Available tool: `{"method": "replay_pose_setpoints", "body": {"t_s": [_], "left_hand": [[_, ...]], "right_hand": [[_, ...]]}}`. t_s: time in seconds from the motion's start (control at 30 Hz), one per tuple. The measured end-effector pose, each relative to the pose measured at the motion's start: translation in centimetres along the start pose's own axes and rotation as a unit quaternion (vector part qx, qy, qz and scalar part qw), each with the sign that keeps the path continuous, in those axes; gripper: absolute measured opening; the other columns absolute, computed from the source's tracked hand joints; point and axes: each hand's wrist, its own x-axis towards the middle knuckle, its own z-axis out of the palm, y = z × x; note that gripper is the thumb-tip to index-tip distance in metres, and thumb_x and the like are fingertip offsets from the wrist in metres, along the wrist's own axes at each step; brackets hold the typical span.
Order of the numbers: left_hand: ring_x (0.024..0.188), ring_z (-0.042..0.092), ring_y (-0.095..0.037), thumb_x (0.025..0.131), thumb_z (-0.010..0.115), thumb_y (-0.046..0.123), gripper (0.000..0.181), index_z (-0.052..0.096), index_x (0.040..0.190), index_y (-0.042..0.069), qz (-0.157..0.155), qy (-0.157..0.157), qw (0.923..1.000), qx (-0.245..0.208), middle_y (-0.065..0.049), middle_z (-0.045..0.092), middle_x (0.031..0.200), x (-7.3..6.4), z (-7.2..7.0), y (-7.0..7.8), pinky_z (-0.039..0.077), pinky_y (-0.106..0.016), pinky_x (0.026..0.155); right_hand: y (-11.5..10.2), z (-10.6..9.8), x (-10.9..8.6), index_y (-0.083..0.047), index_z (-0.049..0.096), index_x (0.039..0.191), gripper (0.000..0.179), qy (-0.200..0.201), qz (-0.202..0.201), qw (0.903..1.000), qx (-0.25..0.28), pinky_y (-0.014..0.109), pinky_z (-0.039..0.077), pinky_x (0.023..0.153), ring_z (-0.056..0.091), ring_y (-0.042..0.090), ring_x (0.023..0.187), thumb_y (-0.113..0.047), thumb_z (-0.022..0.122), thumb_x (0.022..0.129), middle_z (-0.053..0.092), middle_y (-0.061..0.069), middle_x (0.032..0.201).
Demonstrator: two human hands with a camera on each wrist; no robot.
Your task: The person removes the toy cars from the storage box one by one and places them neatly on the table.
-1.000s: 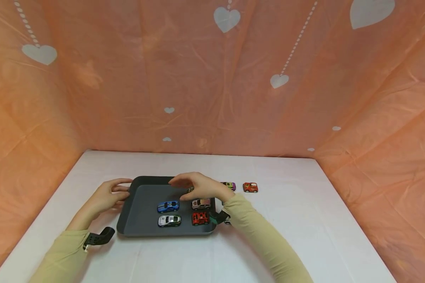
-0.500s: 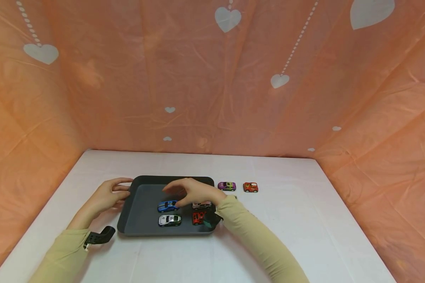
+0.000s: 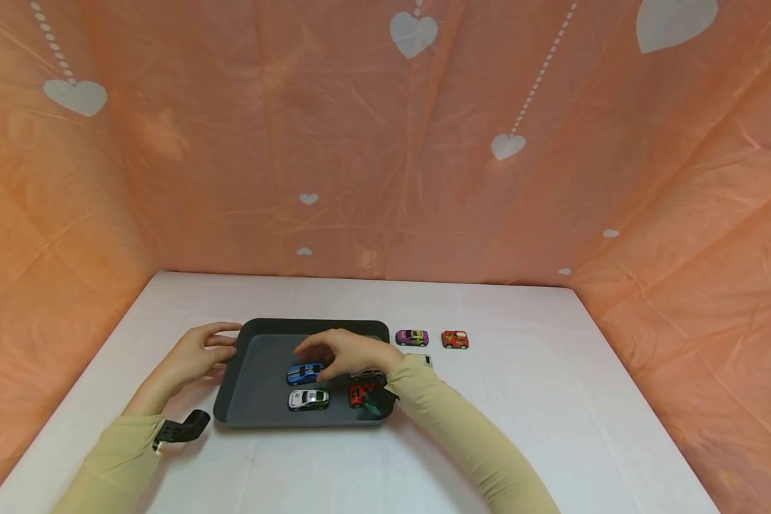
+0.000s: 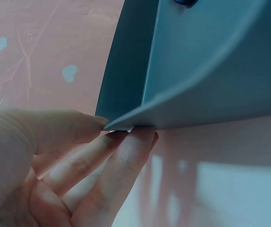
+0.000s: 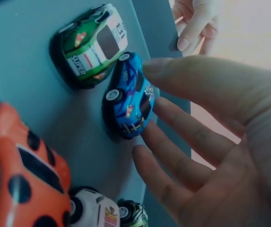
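My left hand (image 3: 195, 357) rests at the left edge of a dark grey tray (image 3: 247, 403). In the left wrist view its straight fingertips touch the tray's rim. Over the tray, my right hand (image 3: 356, 350) reaches around a blue toy car (image 5: 130, 99). Its thumb tip lies at one end of that car, the other fingers loosely bent along its far side. Beside it stands a white-and-green toy car (image 5: 90, 45). A red toy car with black spots (image 5: 21, 175), a pale toy car (image 5: 90, 208) and a small green one (image 5: 134, 213) also sit in the tray.
A purple toy car (image 3: 412, 338) and a red one (image 3: 455, 340) stand on the white table (image 3: 520, 400) right of the tray. Another pale car (image 3: 427, 358) shows partly behind the right sleeve (image 3: 462, 428). Orange cloth (image 3: 385, 143) encloses the table's back and sides.
My right hand has moved left and lower, from above the tray's right side to the blue car. The purple car has come into full view. My left hand and the tray have barely shifted.
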Motion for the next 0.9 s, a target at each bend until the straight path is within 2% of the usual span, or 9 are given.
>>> {"method": "replay_pose_setpoints", "body": {"t_s": [0.17,0.5,0.9], "left_hand": [[0.075,0.065,-0.021,0.093,0.056,0.001,0.051,0.038,0.14,-0.008,0.005,-0.004,1.0,0.002,-0.039,0.049,0.125,0.0,-0.1,0.0,0.055,-0.035,0.061],[0.077,0.065,-0.02,0.094,0.057,0.004,0.053,0.036,0.141,-0.007,-0.008,-0.008,0.9999,-0.002,-0.038,0.047,0.128,0.1,-0.1,-0.1,0.055,-0.035,0.061],[0.073,0.064,-0.02,0.093,0.057,0.003,0.052,0.037,0.141,-0.008,-0.009,-0.004,0.9999,-0.006,-0.037,0.05,0.126,0.1,0.0,-0.1,0.055,-0.034,0.059]], "right_hand": [[0.2,0.2,0.2,-0.001,0.052,0.134,0.056,-0.006,0.003,0.9999,-0.011,0.021,0.043,0.093,0.054,0.014,0.118,0.004,0.072,0.081,0.056,0.011,0.132],[0.5,0.5,0.6,-0.004,0.053,0.133,0.057,-0.007,0.018,0.999,-0.039,0.018,0.043,0.09,0.054,0.01,0.115,0.002,0.074,0.081,0.058,0.006,0.13],[0.9,0.6,1.1,-0.007,0.06,0.126,0.05,0.001,0.03,0.9977,-0.061,0.016,0.045,0.084,0.056,0.003,0.1,0.0,0.076,0.079,0.062,0.0,0.113]]}}
